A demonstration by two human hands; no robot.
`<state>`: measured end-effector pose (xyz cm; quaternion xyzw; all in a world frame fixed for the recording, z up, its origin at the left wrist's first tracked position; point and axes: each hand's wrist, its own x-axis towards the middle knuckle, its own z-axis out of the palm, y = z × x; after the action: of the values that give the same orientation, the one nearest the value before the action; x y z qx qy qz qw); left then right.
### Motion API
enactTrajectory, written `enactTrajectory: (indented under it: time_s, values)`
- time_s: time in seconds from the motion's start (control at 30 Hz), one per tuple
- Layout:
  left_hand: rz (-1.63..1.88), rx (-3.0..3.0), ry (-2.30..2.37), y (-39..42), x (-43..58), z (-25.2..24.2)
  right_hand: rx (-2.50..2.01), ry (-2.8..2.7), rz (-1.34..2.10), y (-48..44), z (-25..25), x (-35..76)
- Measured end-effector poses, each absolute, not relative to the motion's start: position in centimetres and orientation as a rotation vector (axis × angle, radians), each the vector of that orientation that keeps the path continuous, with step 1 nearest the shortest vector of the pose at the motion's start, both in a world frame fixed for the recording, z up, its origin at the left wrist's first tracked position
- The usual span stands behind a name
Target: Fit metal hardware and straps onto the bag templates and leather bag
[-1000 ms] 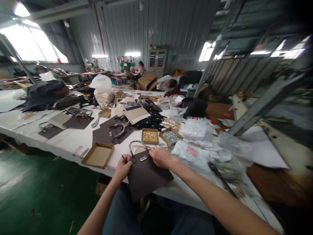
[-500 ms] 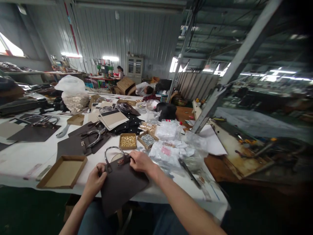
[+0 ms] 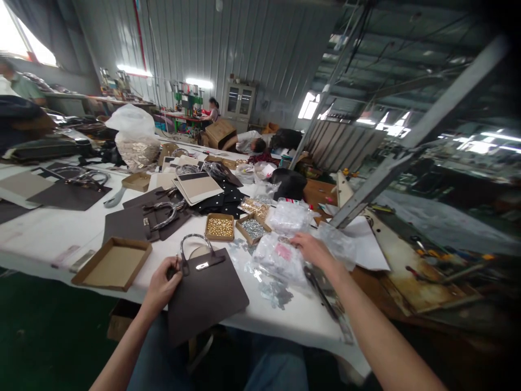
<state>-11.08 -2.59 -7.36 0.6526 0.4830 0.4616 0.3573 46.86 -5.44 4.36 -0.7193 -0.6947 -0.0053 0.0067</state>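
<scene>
Head view. Your left hand [image 3: 166,279] is closed in a pinch at the upper left edge of a dark bag panel [image 3: 209,293], next to the foot of its looped handle [image 3: 195,236]; a small dark bit shows at the fingers, too small to name. The panel lies flat side up on the near edge of the white tabletop [image 3: 24,236], lower part hanging over toward your lap. A shiny metal clasp [image 3: 207,265] sits near its top edge.

Your right hand [image 3: 311,250] is well apart from the panel, fingers partly bent, at the edge of the clear plastic packets [image 3: 291,267]; cannot tell whether it grips anything there. A pink patch [image 3: 282,250] marks one packet. Nearer you, a long dark tool [image 3: 321,293], blurred.

Beyond the panel: gold pieces [image 3: 220,226] and silver pieces [image 3: 253,228], each in a small box, side by side. Left of your left hand, a shallow cardboard tray [image 3: 112,264]. Behind it, more dark panels [image 3: 126,222] with handles; farther back, beige cards [image 3: 199,187] resting on black dotted pieces [image 3: 220,205].
</scene>
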Motion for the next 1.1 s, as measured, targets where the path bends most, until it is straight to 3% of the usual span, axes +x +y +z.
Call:
enactTrajectory:
  time_s: [0.3, 0.6, 0.73, 0.9, 1.1]
  values:
    - [1.016, 1.981, 1.242, -3.4, -12.2, -5.0, -2.123, -2.329, 0.064, -3.8, 5.3, 48.3]
    - [0.880, 2.118, 1.489, -4.7, -13.9, -4.8, -2.029, -1.877, -0.119, -6.9, 6.4, 45.9]
    - [1.135, 2.084, 1.616, -6.5, -12.3, -1.3, -1.664, -1.561, 0.323, -12.3, 6.5, 36.4]
    - [1.113, 1.675, 0.950, -14.0, -7.2, 2.3, -1.382, -1.788, 0.681, -19.1, 5.6, 21.7]
    - [1.106, 1.252, 0.778, -20.7, -4.2, -0.9, -1.190, -2.003, 0.796, -21.5, 4.3, 15.9]
